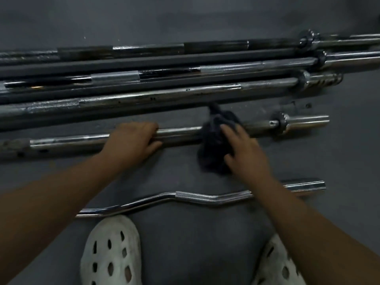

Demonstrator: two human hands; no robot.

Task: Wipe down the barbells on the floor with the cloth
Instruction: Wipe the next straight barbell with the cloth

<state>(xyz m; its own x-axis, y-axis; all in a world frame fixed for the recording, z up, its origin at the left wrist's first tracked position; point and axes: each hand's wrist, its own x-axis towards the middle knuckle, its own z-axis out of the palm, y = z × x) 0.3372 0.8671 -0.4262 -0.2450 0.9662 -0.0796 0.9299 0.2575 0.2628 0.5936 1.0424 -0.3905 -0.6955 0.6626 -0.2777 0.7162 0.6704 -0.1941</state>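
A short straight chrome barbell (181,133) lies across the dark floor in front of me. My left hand (133,139) grips its shaft near the middle, fingers curled over the top. A dark cloth (213,140) is draped over the same bar to the right. My right hand (244,149) presses on the cloth with fingers spread and fairly straight. Behind this bar lie several long barbells (185,93) side by side. A curved chrome curl bar (205,197) lies nearer to me, partly under my right forearm.
My feet in white perforated clogs (112,251) stand just behind the curl bar at the bottom of the view. The grey rubber floor (164,17) stretches beyond the long bars. Bar sleeves and collars (308,39) crowd the upper right.
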